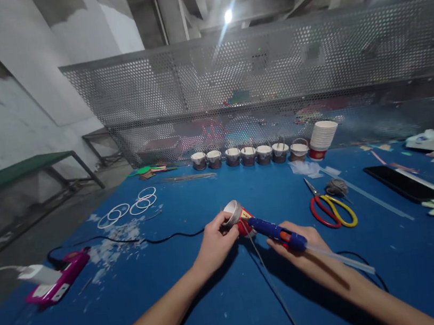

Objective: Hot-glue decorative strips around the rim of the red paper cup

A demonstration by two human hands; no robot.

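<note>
My left hand is closed around a paper cup, tilted with its pale rim away from me and its red and yellow side to the right. In my right hand is a blue hot glue gun, its nozzle end close against the cup's side. A clear glue stick sticks out of the gun's back. From the cup, a grey cord trails down toward the table's front edge. The fingers of my right hand are partly hidden behind the gun.
Small grey-wrapped cups with handles stand in a row at the back, beside a stack of paper cups. Scissors, grey yarn and a black phone lie right. White rings and a magenta power strip lie left.
</note>
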